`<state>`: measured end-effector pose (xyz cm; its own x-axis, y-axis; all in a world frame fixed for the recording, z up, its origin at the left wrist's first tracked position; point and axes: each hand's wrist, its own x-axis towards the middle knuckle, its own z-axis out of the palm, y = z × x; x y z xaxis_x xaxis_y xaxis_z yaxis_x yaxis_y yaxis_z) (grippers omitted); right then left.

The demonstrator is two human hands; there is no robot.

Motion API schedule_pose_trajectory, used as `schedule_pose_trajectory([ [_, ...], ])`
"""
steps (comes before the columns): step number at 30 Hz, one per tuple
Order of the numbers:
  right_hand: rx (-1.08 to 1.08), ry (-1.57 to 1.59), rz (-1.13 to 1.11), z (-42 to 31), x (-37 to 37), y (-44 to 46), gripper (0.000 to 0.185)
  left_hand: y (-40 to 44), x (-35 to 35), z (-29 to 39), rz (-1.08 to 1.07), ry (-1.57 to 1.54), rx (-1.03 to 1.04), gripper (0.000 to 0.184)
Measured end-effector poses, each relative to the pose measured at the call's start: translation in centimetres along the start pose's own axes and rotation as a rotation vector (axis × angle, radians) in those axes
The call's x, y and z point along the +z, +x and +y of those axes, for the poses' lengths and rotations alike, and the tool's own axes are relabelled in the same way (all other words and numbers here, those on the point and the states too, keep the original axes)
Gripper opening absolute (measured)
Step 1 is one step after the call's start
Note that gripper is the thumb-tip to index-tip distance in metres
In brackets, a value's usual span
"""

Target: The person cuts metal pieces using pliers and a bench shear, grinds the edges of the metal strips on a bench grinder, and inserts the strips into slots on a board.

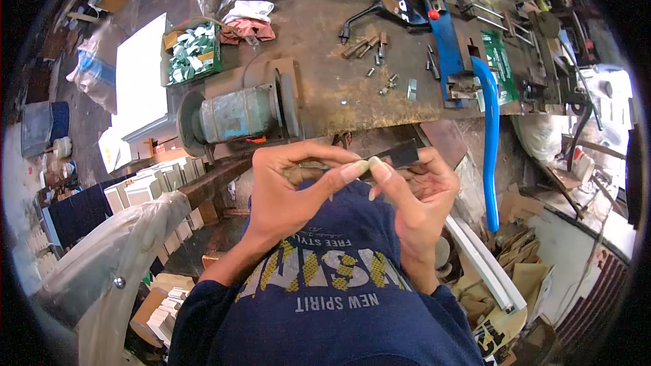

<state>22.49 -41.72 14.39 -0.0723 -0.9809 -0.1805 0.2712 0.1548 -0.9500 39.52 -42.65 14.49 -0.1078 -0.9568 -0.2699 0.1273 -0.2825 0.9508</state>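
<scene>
A thin, dark, flat strip (400,154) is held up in front of my chest, just below the bench edge. My right hand (422,193) is closed round it, thumb on the near side and fingers behind. My left hand (291,186) pinches at its left end, and the two thumb tips meet there. The fingers cover that end, so its full length is hidden. Beyond my left hand stands a bench grinder (237,114) with a wheel on each side.
An open box of small metal pieces (193,54) sits behind the grinder. Short metal rods (363,47) and a black-stemmed mirror (400,10) lie on the workbench (312,88). At the right, a blue lever (489,156) hangs past the bench edge from a blue machine (444,34).
</scene>
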Motion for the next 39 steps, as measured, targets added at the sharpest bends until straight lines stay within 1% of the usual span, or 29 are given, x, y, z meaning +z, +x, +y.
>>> schedule_pose_trajectory([
  [2,-0.009,-0.037,0.007,0.1,0.2,0.0,0.013,-0.1,0.0,-0.4,0.01,-0.034,0.015,0.015],
  [5,-0.008,-0.025,-0.005,0.5,0.2,0.0,0.013,-0.5,-0.1,-0.3,0.0,-0.033,-0.047,0.015],
  [7,0.042,0.04,0.015,0.7,0.1,0.1,0.023,-0.5,0.3,-0.1,0.119,0.006,-0.054,0.013],
  [8,0.039,0.045,0.015,0.8,0.4,0.1,0.023,-0.1,0.2,-0.7,0.118,0.011,-0.051,0.013],
  [10,0.123,0.235,0.088,0.8,1.6,0.1,0.034,1.2,-0.2,-2.9,0.218,0.603,0.97,0.011],
  [11,0.15,0.227,0.058,0.4,1.9,0.0,0.031,1.1,-0.3,-3.0,0.156,0.789,1.095,0.015],
  [12,0.153,0.231,0.061,0.0,1.7,0.1,0.031,0.9,-0.2,-2.9,0.151,0.792,1.092,0.015],
  [14,0.234,0.07,0.064,-0.7,1.0,0.4,0.024,0.8,0.2,-2.1,0.008,0.863,1.083,0.034],
  [15,0.215,0.086,0.073,-0.7,1.0,0.5,0.021,0.9,0.2,-1.7,0.005,0.867,1.087,0.034],
  [16,0.21,0.092,0.072,-0.9,0.8,0.7,0.021,1.0,0.1,-1.2,0.042,0.793,1.013,0.036],
  [18,0.081,-0.123,-0.089,-1.2,0.3,0.9,0.021,1.1,-0.4,-0.3,0.116,0.651,0.847,0.04],
  [19,0.057,-0.191,-0.123,-0.8,-0.1,0.8,0.02,1.3,-0.7,0.3,0.112,0.728,0.699,0.041],
  [20,0.063,-0.182,-0.13,-0.8,-0.4,0.6,0.02,1.8,-0.1,1.4,0.079,0.632,0.605,0.032],
  [22,-0.026,-0.415,-0.223,-1.0,-0.7,0.4,0.02,2.5,-0.9,1.3,-0.188,0.452,0.416,0.02],
  [23,-0.103,-0.538,-0.254,-1.2,-0.8,0.6,0.018,2.4,-1.1,1.1,-0.179,0.459,0.412,0.02],
  [24,-0.101,-0.532,-0.262,-1.0,-0.9,0.7,0.018,2.4,-1.2,0.8,-0.168,0.381,0.316,0.016],
  [25,-0.174,-0.58,-0.23,-0.5,-1.0,0.8,0.021,2.4,-1.3,0.5,-0.157,0.302,0.222,0.011],
  [26,-0.247,-0.627,-0.197,0.0,-1.1,0.9,0.023,2.2,-1.3,0.0,-0.151,0.307,0.222,0.011],
  [28,-0.248,-0.571,-0.225,1.1,-1.2,1.1,0.022,1.5,-1.2,-1.0,-0.112,0.251,0.194,0.01],
  [29,-0.246,-0.522,-0.247,1.6,-1.2,1.1,0.022,1.0,-1.1,-1.5,-0.049,0.175,0.145,0.008],
  [30,-0.244,-0.521,-0.247,2.0,-1.1,1.1,0.022,0.7,-1.2,-2.2,-0.049,0.175,0.142,0.008],
  [32,-0.234,-0.504,-0.255,3.1,-0.8,1.3,0.019,0.1,-1.9,-3.3,0.01,0.118,0.067,0.01],
  [33,-0.229,-0.496,-0.256,3.7,-0.7,1.5,0.019,-0.3,-2.1,-3.6,0.027,0.117,-0.007,0.013],
  [34,-0.26,-0.517,-0.261,4.4,-0.7,1.9,0.018,-0.6,-2.5,-4.3,0.033,0.123,-0.012,0.013],
  [36,-0.286,-0.53,-0.271,5.8,-0.8,2.8,0.017,-1.2,-3.4,-6.4,0.219,0.091,-0.064,0.018],
  [37,-0.273,-0.542,-0.225,6.4,-0.8,3.3,0.016,-1.3,-4.4,-6.9,0.226,0.209,-0.101,0.04],
  [38,-0.258,-0.554,-0.178,7.1,-0.8,3.9,0.016,-1.2,-5.4,-7.5,0.283,0.214,-0.226,0.055],
  [39,-0.3,-0.578,-0.158,7.9,-0.8,4.3,0.014,-1.2,-7.6,-9.3,0.287,0.091,-0.341,0.067],
])
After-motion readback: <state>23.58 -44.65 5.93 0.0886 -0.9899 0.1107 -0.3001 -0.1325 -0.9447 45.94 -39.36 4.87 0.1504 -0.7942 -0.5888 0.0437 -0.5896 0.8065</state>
